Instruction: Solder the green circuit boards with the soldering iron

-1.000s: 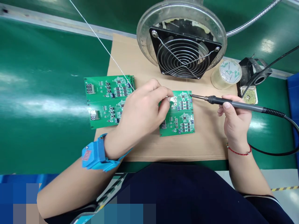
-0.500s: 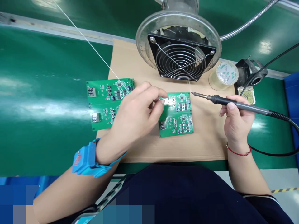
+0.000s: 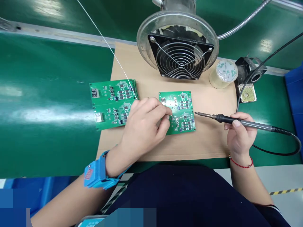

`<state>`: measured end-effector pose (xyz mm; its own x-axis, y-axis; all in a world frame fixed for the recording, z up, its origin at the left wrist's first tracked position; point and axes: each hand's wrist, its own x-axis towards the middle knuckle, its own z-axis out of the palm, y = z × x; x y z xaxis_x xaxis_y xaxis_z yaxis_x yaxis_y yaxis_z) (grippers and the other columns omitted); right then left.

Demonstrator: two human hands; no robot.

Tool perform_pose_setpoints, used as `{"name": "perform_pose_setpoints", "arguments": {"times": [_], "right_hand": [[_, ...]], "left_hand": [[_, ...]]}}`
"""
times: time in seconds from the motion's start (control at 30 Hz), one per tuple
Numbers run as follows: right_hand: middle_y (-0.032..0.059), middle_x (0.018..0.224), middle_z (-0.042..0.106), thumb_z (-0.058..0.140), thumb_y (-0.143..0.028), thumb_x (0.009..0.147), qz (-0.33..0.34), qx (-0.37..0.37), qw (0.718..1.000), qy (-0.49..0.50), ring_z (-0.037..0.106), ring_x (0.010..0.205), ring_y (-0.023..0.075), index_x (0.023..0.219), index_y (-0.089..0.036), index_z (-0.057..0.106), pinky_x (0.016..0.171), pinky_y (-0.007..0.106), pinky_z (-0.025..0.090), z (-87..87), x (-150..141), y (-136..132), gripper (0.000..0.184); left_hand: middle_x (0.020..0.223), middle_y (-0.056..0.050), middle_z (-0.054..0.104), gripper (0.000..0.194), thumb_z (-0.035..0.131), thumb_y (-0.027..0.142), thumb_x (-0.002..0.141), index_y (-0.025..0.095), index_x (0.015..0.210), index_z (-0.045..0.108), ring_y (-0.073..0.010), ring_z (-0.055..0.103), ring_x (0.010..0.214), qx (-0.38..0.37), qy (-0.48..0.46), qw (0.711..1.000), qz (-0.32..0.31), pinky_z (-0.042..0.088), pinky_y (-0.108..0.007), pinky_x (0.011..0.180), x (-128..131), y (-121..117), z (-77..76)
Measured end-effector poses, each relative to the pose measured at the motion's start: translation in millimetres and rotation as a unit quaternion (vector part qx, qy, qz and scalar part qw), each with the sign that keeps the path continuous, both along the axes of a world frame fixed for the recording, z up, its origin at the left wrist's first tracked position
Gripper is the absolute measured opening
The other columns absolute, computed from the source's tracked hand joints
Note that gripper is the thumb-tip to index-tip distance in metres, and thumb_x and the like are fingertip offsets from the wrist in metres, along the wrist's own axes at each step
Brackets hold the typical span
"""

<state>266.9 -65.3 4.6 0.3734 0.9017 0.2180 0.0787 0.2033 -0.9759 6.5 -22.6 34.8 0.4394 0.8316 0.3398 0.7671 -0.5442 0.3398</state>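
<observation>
A green circuit board lies in the middle of a tan mat. My left hand, with a blue wrist strap, pinches a thin solder wire whose tip reaches over the board's lower half. My right hand grips a black soldering iron; its tip hovers just right of the board's right edge. A second, larger green circuit board lies to the left, partly behind my left hand.
A round fume fan stands at the back of the mat. To its right are a roll of clear tape and a soldering iron stand with a sponge. The iron's black cable loops at right on the green bench.
My left hand moved down from the board's upper part to its lower half with the wire. The iron dropped from the board's top right corner to beside its right edge.
</observation>
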Motion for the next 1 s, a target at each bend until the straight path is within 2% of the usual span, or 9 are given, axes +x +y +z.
{"name": "perform_pose_setpoints", "arguments": {"times": [0.17, 0.33, 0.53, 0.67, 0.83, 1.0], "right_hand": [[-0.0044, 0.062, 0.059, 0.073, -0.032, 0.079, 0.037, -0.009, 0.999, -0.011, 0.053, 0.049, 0.0090, 0.086, -0.022, 0.070, 0.047, 0.023, 0.042, -1.0, -3.7, 3.2, 0.013], [-0.0036, 0.066, 0.060, 0.073, -0.032, 0.079, 0.048, -0.007, 0.999, -0.016, 0.053, 0.051, 0.0086, 0.085, -0.022, 0.070, 0.047, 0.023, 0.042, -2.8, -4.4, 3.4, 0.012], [-0.0027, 0.074, 0.063, 0.073, -0.034, 0.080, 0.046, -0.012, 0.998, -0.039, 0.054, 0.053, 0.0084, 0.087, -0.023, 0.070, 0.047, 0.024, 0.043, -3.2, -3.7, 3.1, 0.013], [-0.0032, 0.071, 0.061, 0.072, -0.035, 0.081, 0.047, -0.014, 0.998, -0.050, 0.054, 0.052, 0.0089, 0.087, -0.023, 0.069, 0.047, 0.025, 0.043, -2.7, -3.6, 3.5, 0.014], [-0.0037, 0.067, 0.058, 0.070, -0.040, 0.081, 0.038, -0.018, 0.997, -0.063, 0.053, 0.051, 0.0095, 0.086, -0.022, 0.067, 0.048, 0.026, 0.044, -1.3, -4.0, 3.6, 0.018], [-0.0031, 0.069, 0.059, 0.071, -0.037, 0.080, 0.044, 0.004, 0.998, -0.040, 0.051, 0.051, 0.0087, 0.086, -0.022, 0.068, 0.047, 0.025, 0.040, -0.5, -2.6, 2.9, 0.016]], "left_hand": [[0.081, -0.006, 0.059, 0.020, 0.043, 0.012, 0.093, 0.025, 0.084, 0.055, -0.0243, 0.056, 0.078, -0.018, 0.010, 1.000, 0.000, 0.042, -0.044, 0.065, 2.1, 1.2, -0.1], [0.082, -0.006, 0.058, 0.020, 0.042, 0.014, 0.093, 0.025, 0.085, 0.057, -0.0245, 0.055, 0.080, -0.034, 0.008, 0.999, 0.003, 0.041, -0.045, 0.067, 4.5, 2.7, -4.1], [0.082, -0.006, 0.059, 0.020, 0.044, 0.016, 0.094, 0.023, 0.087, 0.061, -0.0239, 0.056, 0.080, -0.029, 0.042, 0.999, -0.004, 0.041, -0.043, 0.067, 11.5, 4.6, -7.3], [0.084, -0.008, 0.061, 0.024, 0.042, 0.015, 0.094, 0.019, 0.088, 0.065, -0.0248, 0.057, 0.081, -0.022, 0.059, 0.998, -0.006, 0.040, -0.042, 0.068, 18.0, 4.7, -7.0], [0.084, -0.007, 0.061, 0.024, 0.042, 0.017, 0.093, 0.022, 0.088, 0.065, -0.0244, 0.057, 0.082, -0.033, 0.056, 0.998, -0.001, 0.038, -0.041, 0.068, 19.5, 3.8, -5.9], [0.083, -0.007, 0.061, 0.022, 0.045, 0.018, 0.092, 0.023, 0.087, 0.065, -0.0246, 0.056, 0.082, -0.043, 0.048, 0.998, -0.015, 0.037, -0.039, 0.067, 17.7, 3.1, -5.1]]}}
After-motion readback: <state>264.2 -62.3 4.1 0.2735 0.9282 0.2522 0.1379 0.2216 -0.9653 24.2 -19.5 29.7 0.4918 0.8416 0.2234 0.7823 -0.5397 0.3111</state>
